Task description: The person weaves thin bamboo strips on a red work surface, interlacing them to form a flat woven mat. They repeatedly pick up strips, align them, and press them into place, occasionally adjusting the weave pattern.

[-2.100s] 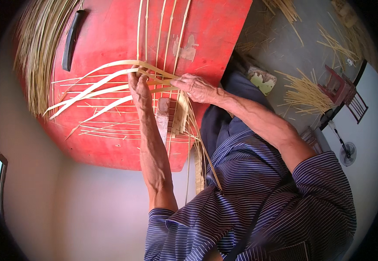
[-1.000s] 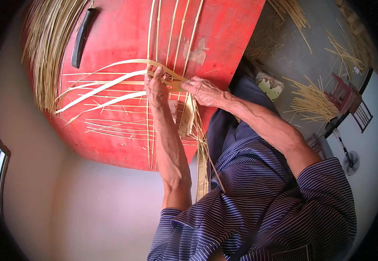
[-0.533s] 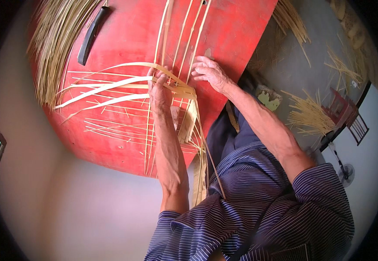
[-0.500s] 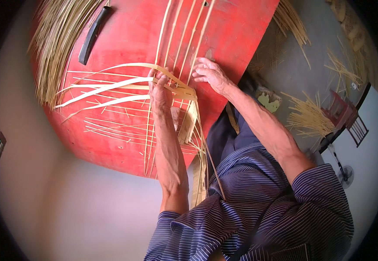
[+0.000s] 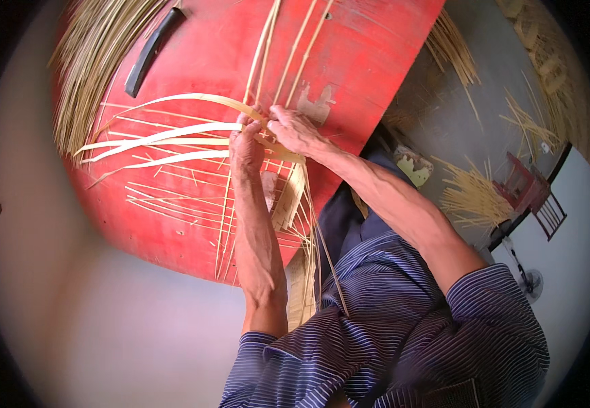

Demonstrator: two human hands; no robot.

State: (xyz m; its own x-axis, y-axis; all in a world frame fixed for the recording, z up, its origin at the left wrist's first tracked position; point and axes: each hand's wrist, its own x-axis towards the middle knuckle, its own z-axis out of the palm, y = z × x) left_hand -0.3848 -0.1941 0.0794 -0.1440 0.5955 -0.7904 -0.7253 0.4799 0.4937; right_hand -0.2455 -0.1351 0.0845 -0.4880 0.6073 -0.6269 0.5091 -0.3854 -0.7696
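My left hand point(image 5: 246, 146) is closed around pale bamboo strips at the edge of an open weave. Wide flat strips point(image 5: 172, 132) fan out from it to the left, some arching above the red board. Close beside it, my right hand point(image 5: 295, 130) is pinched at the base of the long upright strips point(image 5: 295, 54), its fingertips partly hidden. Below the hands, thin splints cross in an open grid point(image 5: 227, 204). A broader folded band point(image 5: 289, 197) hangs at the grid's right side, with thin ends trailing toward my shirt.
The red board point(image 5: 213, 75) lies under the work. A dark, slightly curved tool point(image 5: 153, 51) rests at its upper left, beside a thick bundle of splints point(image 5: 98, 68). On the floor to the right are more splints point(image 5: 475, 194), a small reddish-brown chair point(image 5: 529, 187) and a fan point(image 5: 531, 282).
My right hand has moved left and slightly down, from fingers spread apart to a pinch beside my left hand. The left pair of upright strips now stands closer together.
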